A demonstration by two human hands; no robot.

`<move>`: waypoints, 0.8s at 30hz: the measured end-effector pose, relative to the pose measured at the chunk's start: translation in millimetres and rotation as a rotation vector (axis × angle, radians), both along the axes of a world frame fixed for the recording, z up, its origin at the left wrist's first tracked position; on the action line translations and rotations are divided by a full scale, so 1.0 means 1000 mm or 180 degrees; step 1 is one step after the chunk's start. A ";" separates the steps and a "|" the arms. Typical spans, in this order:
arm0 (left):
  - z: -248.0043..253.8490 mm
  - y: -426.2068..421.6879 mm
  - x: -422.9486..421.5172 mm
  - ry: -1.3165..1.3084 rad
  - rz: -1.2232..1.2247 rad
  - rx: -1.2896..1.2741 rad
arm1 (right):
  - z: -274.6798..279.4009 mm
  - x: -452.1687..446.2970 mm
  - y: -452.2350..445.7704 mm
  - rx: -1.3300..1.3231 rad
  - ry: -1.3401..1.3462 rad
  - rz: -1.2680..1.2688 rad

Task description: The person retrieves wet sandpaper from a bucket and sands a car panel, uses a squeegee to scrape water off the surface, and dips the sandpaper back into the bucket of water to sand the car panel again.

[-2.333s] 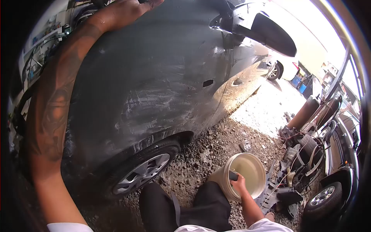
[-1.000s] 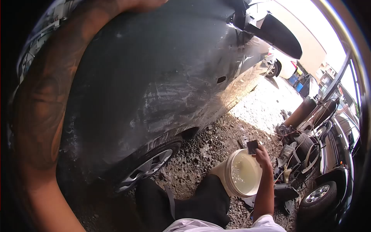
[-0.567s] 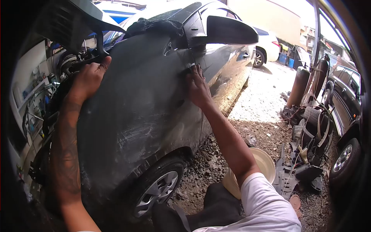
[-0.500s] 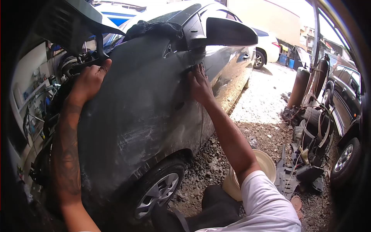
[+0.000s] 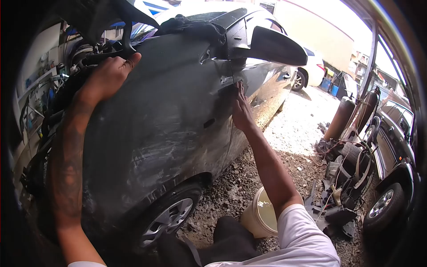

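Observation:
A dark grey car fender (image 5: 147,115), dull and streaked with whitish smears, fills the middle of the view. At its upper left edge, my left hand (image 5: 109,75) is closed, fingers curled around the rim and thumb up. My right hand (image 5: 243,109) lies against the panel near the seam with the door, under the black side mirror (image 5: 278,46). Its fingers are stretched out and close together. A dark patch shows beside the fingertips; whether it is shadow or a pad under the palm I cannot tell. Below the fender is the front wheel (image 5: 171,216).
A pale bucket (image 5: 262,213) with liquid stands on gravel by my right knee. Black cloth (image 5: 193,29) lies near the windscreen. The raised hood (image 5: 95,20) overhangs the left. Gas cylinders (image 5: 340,118), loose car parts (image 5: 340,213) and a dark vehicle (image 5: 391,155) are at right.
My right hand has shifted slightly down and toward the door, turning more edge-on. My left hand stays at the fender's edge. The whole view has tilted and moved a little.

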State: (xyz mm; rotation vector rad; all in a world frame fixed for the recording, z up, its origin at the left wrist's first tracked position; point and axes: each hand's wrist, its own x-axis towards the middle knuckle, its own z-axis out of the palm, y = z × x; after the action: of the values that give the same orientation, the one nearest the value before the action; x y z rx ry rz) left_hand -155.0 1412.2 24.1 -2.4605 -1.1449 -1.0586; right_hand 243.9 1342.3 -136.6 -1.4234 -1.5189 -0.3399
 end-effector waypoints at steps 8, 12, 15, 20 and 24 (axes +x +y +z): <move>-0.002 -0.016 0.002 0.0282 -0.0266 0.0549 | 0.028 0.034 0.027 -0.0158 -0.0873 -0.0645; 0.002 0.001 0.004 0.0220 -0.0116 -0.0137 | 0.021 0.011 0.021 0.0095 -0.0417 -0.0378; -0.013 0.028 0.001 0.0515 -0.0650 0.1715 | 0.059 0.055 0.031 -0.0507 -0.0864 -0.0430; -0.002 0.007 0.007 0.0281 -0.0393 0.0622 | 0.036 0.029 0.040 0.0557 -0.0696 -0.0385; -0.007 0.013 0.006 0.0492 -0.0524 0.1022 | 0.058 0.062 0.041 0.0152 -0.1446 -0.0426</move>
State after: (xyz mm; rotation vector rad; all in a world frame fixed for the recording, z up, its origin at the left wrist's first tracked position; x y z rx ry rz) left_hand -148.9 1424.8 17.0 -2.3585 -0.6767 -0.9855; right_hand 306.4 1383.3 -78.6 -1.4777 -1.7605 -0.8206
